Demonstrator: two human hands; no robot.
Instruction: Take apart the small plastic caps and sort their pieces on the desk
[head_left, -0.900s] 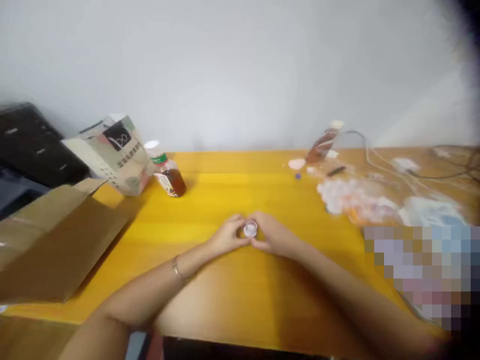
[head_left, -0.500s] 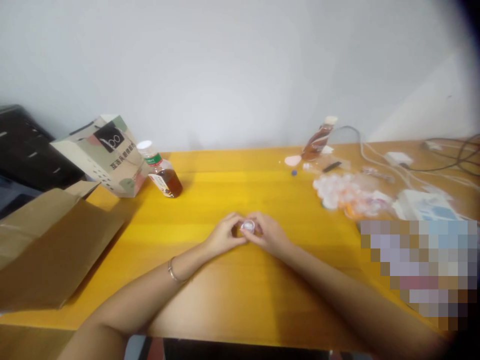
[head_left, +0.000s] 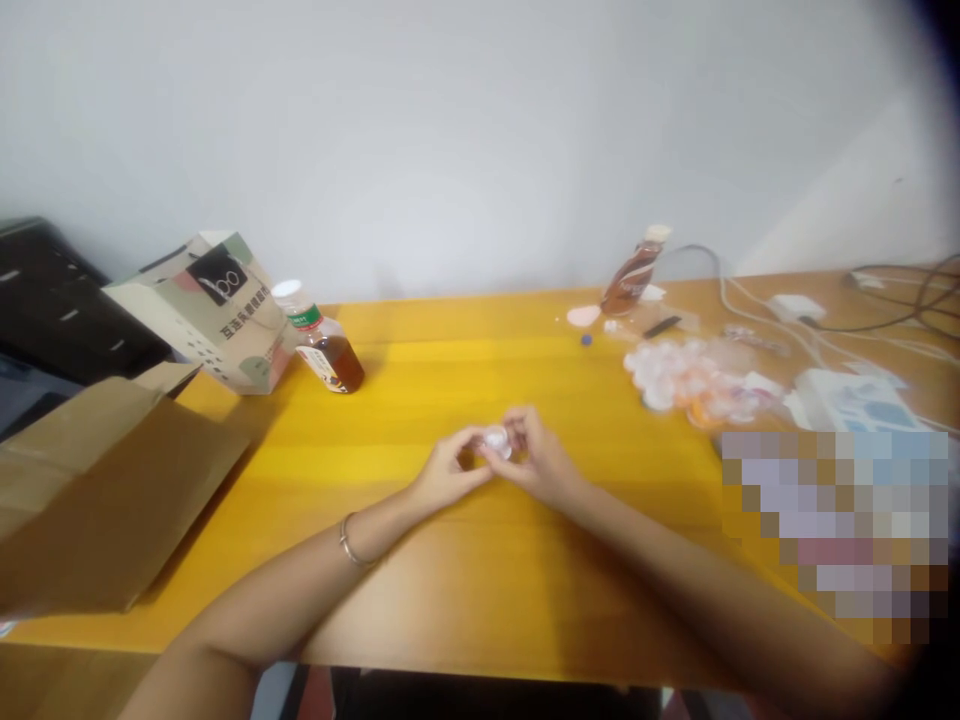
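Observation:
Just above the middle of the yellow table [head_left: 450, 560], a small round whitish container [head_left: 496, 440] sits between my two hands. My left hand [head_left: 450, 470] grips its left side with thumb and fingers. From the right, my right hand [head_left: 541, 462] has its thumb against the container's near side, its fingers bent around the right edge. The container looks pale and partly see-through; blur hides its details, and I cannot tell what is inside.
At left stand a brown cardboard box [head_left: 97, 500], a paper bag [head_left: 217, 310] and a drink bottle [head_left: 326, 345]. At right are another bottle [head_left: 631, 275], several small pale round containers [head_left: 667, 375], a blue dot-like piece [head_left: 586, 340], cables and a white adapter [head_left: 796, 308].
My right hand's fingers have lifted and spread slightly from the container's right side. The container has tilted a little and moved slightly up. My left hand has barely moved.

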